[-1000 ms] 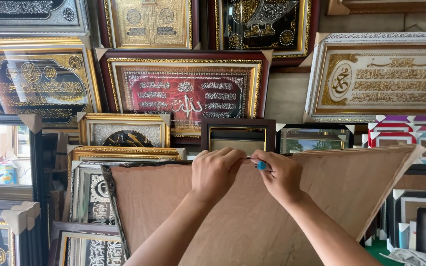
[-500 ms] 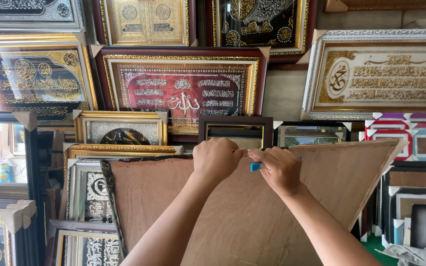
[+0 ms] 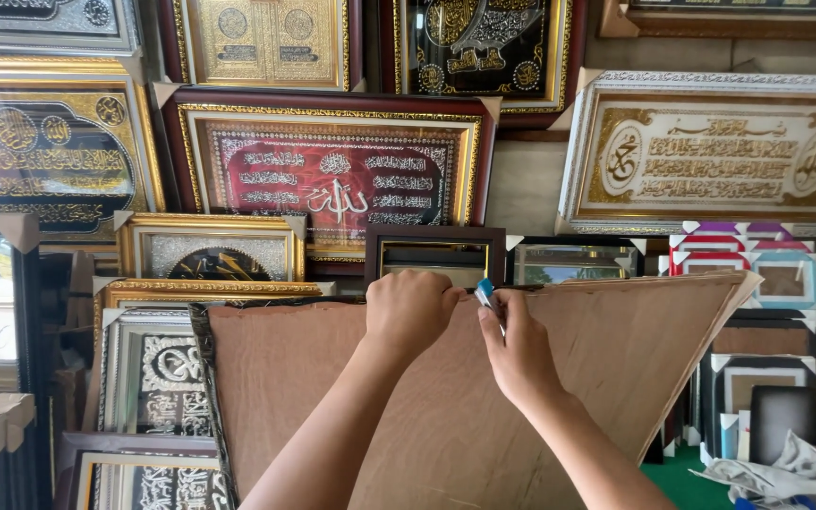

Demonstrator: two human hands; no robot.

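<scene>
A large brown backing board (image 3: 606, 368) lies tilted in front of me, over a dark patterned frame edge (image 3: 208, 378) on its left side. My left hand (image 3: 410, 310) is closed over the board's top edge near the middle. My right hand (image 3: 519, 351) sits just to the right of it, fingers pinched on a small blue-tipped tool (image 3: 485, 295) held against the same top edge. Both forearms reach up from the bottom of the view across the board.
Ornate framed calligraphy pieces cover the wall: a red one (image 3: 332, 179), a white-and-gold one (image 3: 720, 156), a dark one at left (image 3: 44, 156). A small dark empty frame (image 3: 434, 253) stands behind the board. Stacked frames (image 3: 158, 378) crowd the left; crumpled paper (image 3: 786, 472) lies at lower right.
Both hands stay together at the board's top edge. The right hand with the blue-tipped tool has dropped slightly and turned, and the view has shifted a little.
</scene>
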